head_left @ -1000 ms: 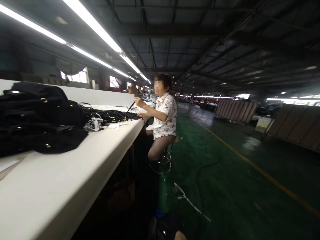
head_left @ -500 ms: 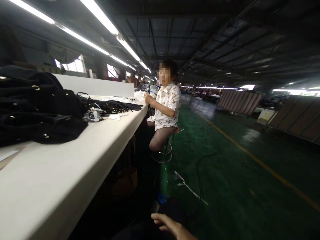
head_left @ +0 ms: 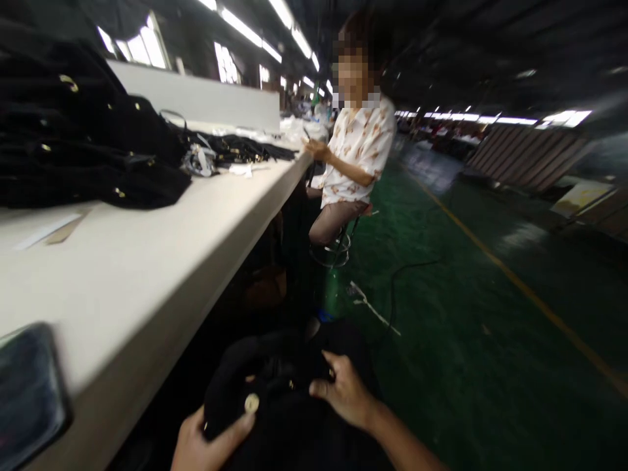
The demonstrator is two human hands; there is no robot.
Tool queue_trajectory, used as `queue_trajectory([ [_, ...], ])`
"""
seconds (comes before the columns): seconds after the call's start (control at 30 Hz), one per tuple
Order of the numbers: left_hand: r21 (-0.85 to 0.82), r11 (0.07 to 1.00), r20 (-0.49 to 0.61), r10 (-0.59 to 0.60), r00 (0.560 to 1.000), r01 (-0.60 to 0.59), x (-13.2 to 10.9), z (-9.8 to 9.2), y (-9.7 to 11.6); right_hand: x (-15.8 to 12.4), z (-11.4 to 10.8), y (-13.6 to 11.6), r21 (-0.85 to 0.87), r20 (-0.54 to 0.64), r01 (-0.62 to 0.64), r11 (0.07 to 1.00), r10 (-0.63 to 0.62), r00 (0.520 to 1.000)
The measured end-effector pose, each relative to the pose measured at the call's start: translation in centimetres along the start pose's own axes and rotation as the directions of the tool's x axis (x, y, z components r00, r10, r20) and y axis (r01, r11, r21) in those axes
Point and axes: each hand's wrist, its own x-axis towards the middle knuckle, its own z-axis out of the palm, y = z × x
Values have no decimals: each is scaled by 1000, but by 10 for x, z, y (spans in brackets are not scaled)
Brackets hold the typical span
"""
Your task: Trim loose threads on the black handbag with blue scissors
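Observation:
Low in the view, a black, bag-like fabric piece [head_left: 289, 418] with gold-coloured fittings lies over my lap. My left hand [head_left: 209, 441] grips its left edge, the thumb on top beside a round gold fitting [head_left: 252, 402] and the fingers partly hidden behind the cloth. My right hand [head_left: 346, 392] is at the right side of the piece, thumb and forefinger apart, with a small gold fitting between them. Its other fingers are hard to make out against the dark cloth.
A long white table [head_left: 147, 281] runs along the left, bearing a heap of black fabric pieces [head_left: 88, 144], black straps [head_left: 245, 149] and a phone [head_left: 32, 386]. A co-worker [head_left: 360, 150] sits on a stool ahead. A dark cable [head_left: 392, 288] lies on the green floor.
The view has tilted down and nearer the lap. My left hand and the black piece have come into sight; my right hand has moved onto the piece. The phone now shows.

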Motion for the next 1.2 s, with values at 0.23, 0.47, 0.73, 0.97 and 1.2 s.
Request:
queue_trajectory([
  [0.23, 150, 989, -30, 13, 999, -9, -8, -20, -23, 10, 11, 8, -13, -59, -44, 999, 43, 997],
  [0.47, -19, 1000, 298, -4, 955, 10, -7, -38, -42, 10, 27, 26, 118, 40, -86, 989, 81, 996],
  [0.73, -69, 986, 335, -121, 935, 152, -14, -16, -44, 3, 16, 38, 114, 20, -109, 987, 108, 994],
  [0.97, 61, 996, 104, -76, 992, 70, -26, -16, -44, -9, 21, 53, 160, -51, -112, 981, 122, 991],
  [1.2, 246, 962, -133, 157, 979, -121, -35, -19, -32, -10, 25, 72, 77, -73, -281, 957, 287, 955],
])
